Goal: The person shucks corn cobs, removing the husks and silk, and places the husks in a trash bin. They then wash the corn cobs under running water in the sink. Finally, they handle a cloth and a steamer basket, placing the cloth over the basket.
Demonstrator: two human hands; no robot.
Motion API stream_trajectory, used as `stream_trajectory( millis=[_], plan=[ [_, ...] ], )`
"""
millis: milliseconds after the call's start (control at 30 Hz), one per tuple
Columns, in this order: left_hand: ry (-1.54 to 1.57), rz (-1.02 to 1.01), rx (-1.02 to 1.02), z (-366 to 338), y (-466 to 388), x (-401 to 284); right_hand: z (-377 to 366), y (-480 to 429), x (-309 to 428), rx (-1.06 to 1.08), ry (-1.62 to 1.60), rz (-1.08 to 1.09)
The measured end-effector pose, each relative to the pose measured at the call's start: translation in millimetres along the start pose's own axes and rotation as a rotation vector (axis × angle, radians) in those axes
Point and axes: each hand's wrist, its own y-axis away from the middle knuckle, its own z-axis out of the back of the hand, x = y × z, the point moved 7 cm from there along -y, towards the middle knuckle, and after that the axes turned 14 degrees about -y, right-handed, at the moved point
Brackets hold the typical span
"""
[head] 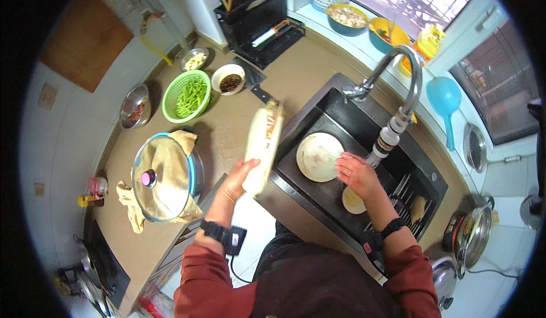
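Note:
My left hand (241, 177) grips the lower end of a long pale bottle-like container (262, 147) that bears red writing, held between the counter and the sink. Over the black sink (294, 185), my right hand (356, 173) is raised near the faucet's spray head (386, 139), fingers apart, beside a white plate (320, 156); it appears to hold nothing. A smaller pale dish (354, 200) lies in the sink below that hand, partly hidden by it. Behind the container, a cleaver (251, 77) lies on the counter.
A green basket of cut green vegetables (187, 96), a bowl of dark sauce (229, 79) and a metal bowl (135, 107) stand at the back left. A glass-lidded pot (162, 177) with cloth is nearer. A knife rack (256, 19) and filled bowls (347, 19) line the back.

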Motion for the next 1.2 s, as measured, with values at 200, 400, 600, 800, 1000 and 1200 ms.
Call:
stream_trajectory(
  millis=[200,400,600,800,1000,1200],
  plan=[
    [0.318,0.308,0.489,-138,22,37,-16,16,1,0.001,-0.091,0.117],
    [-0.019,0.255,0.499,-171,20,43,21,30,18,-0.233,0.146,0.179],
    [-0.076,0.255,0.496,-181,22,47,35,34,21,-0.150,0.103,0.254],
    [0.007,0.359,0.522,-188,29,51,50,36,19,-0.189,0.119,0.329],
    [0.404,0.500,0.500,-208,21,61,85,6,5,-0.487,0.027,0.329],
    [0.271,0.511,0.565,-197,33,40,137,18,53,-0.879,0.028,0.344]
  ],
)
